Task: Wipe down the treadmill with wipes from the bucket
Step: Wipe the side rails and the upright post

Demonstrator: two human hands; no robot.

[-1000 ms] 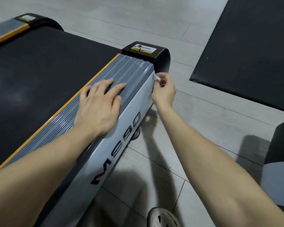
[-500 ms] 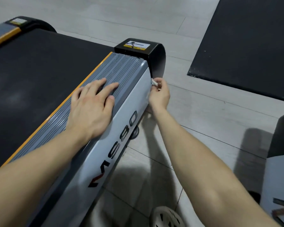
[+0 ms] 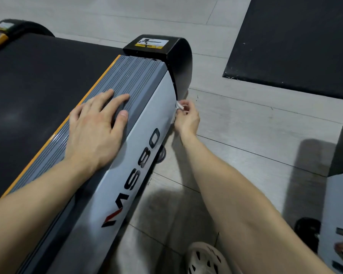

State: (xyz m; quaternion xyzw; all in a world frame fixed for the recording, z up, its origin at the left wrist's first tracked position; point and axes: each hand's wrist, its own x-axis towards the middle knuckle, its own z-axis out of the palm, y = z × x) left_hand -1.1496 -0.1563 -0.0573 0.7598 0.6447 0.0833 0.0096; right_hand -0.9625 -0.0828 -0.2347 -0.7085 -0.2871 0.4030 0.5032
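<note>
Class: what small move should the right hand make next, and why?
Probably draw the small white wipe back along the treadmill's light grey side panel: the right hand pinches it against the panel's far end, beside the black end cap.

Under you the floor (image 3: 246,123) is pale grey, laid in long planks with thin dark seams that run slantwise across your view. The treadmill (image 3: 143,119) stands on it to your left, its light side panel dropping to the planks and its black end cap (image 3: 178,62) reaching down to the floor at the far end. A small round foot (image 3: 161,154) shows beneath the panel, at the floor. Well apart, at the upper right, a black mat (image 3: 295,42) lies flat on the planks, pale specks along its near edge. At the right edge a second machine (image 3: 341,194) stands on the floor. Your pale, perforated shoe (image 3: 204,258) rests on the planks at the bottom, beside the treadmill, with soft shadows around it.
</note>
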